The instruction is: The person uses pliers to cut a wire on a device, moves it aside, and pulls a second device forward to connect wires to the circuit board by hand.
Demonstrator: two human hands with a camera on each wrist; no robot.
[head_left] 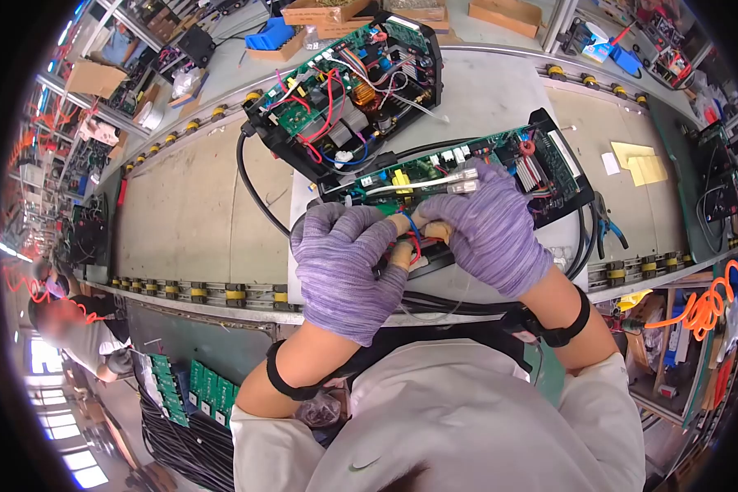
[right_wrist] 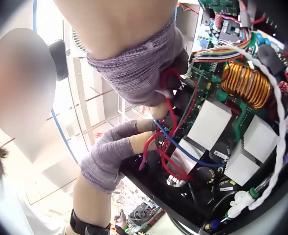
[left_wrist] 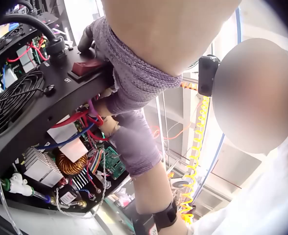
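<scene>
One unit (head_left: 504, 149), 12 o'clock of wearer | wires (right_wrist: 171, 111) at its 7, pinched by left hand (head_left: 348, 266) and right hand (head_left: 498, 231), fingertips close, likely for steadiness | second unit (head_left: 362, 92) 10 | pliers (head_left: 603, 225) 4, seemingly for reach

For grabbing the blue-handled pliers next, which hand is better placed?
The right hand, I'd say. The pliers lie out on its side, and the left hand would probably have to reach across it. Both hands are busy at the wires, though.
</scene>
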